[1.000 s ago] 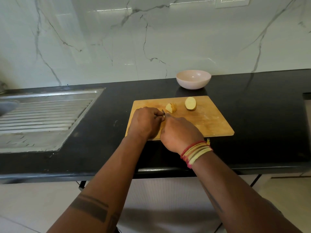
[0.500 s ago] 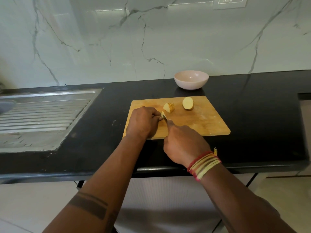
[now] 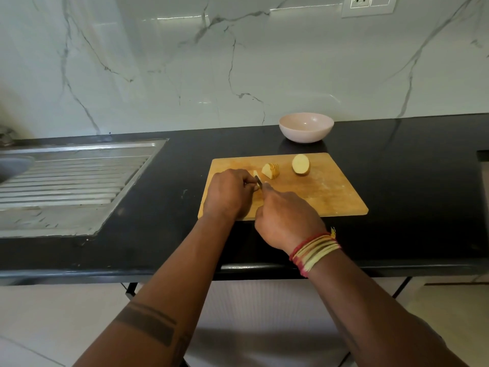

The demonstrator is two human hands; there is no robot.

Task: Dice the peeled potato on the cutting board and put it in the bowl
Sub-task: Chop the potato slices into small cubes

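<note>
A potato piece was pinned on the cutting board by the curled left hand. A knife was gripped by the right hand.

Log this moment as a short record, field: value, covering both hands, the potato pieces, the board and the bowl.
left hand: curled over a potato piece at the board's near-left, steadying it
right hand: grips a knife, blade at that piece
sliced potato piece: mid-board, slices standing together
potato half: uncut, toward the board's far side
cutting board: wooden, on the black counter
bowl: pale pink, behind the board, no potato visible inside
progress: cutting under way, nothing moved to the bowl
</note>
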